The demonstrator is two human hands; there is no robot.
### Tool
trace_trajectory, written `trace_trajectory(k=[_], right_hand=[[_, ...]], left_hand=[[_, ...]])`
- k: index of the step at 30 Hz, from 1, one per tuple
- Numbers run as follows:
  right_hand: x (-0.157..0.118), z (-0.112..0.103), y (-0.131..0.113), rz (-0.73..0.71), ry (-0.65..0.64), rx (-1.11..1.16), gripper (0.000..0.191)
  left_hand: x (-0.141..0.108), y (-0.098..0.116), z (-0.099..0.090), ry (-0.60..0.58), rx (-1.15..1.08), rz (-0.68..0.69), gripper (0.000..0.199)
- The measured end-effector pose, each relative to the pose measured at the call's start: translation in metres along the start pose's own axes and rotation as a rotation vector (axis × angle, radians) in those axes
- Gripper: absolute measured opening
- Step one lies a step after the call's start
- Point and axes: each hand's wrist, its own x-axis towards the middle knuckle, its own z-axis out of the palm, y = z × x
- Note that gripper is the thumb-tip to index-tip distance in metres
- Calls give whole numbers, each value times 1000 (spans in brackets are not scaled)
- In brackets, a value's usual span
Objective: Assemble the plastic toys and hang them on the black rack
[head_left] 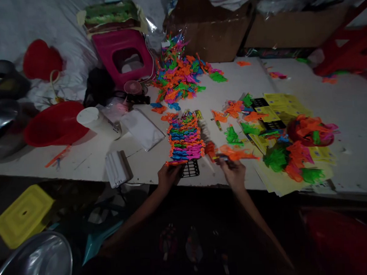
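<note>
A black plastic rack (190, 169) lies near the table's front edge, its near cells showing. Over its far part stands a tight row of orange, blue, green and pink plastic pieces (186, 138). My left hand (168, 179) is closed at the rack's left near edge, close to the nearest orange piece; its fingertips are partly hidden. My right hand (235, 176) is pinched on an orange plastic piece (240, 153), right of the rack. Something small and dark shows at its fingers, too blurred to name. Loose green pieces (232, 135) lie just beyond it.
A large heap of coloured pieces (181, 79) lies at the back. On the right, a bowl (328, 140) of pieces stands on yellow printed sheets (287, 108). To the left are a white box (115, 169), a white cylinder (99, 123) and a red basin (55, 123).
</note>
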Motion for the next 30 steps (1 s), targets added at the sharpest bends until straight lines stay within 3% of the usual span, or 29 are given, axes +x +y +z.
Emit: trace_trajectory(k=[6,9,13,16,20,26,30], right_hand=[[-9,42,27,-173,-289,3,26],[-1,47,33,-206,-343,-125,29],[3,46,22,-225,-414,-379,28],[0,48,9,-223,-418,-499,27],[-5,54,0,-217,-370,-569,27],[-8,63,4,-169,-319,-621,26],[-11,67,5,-232,-322,-618,31]], left_hand=[[3,1,1,24,-19,20,23],[3,3,-1,29,9,28,21],[3,4,-1,-6,87,45,19],[2,4,1,-27,104,70,20],[2,5,4,-2,130,-2,24],[1,-1,5,32,161,22,25],[2,-4,7,18,215,46,24]])
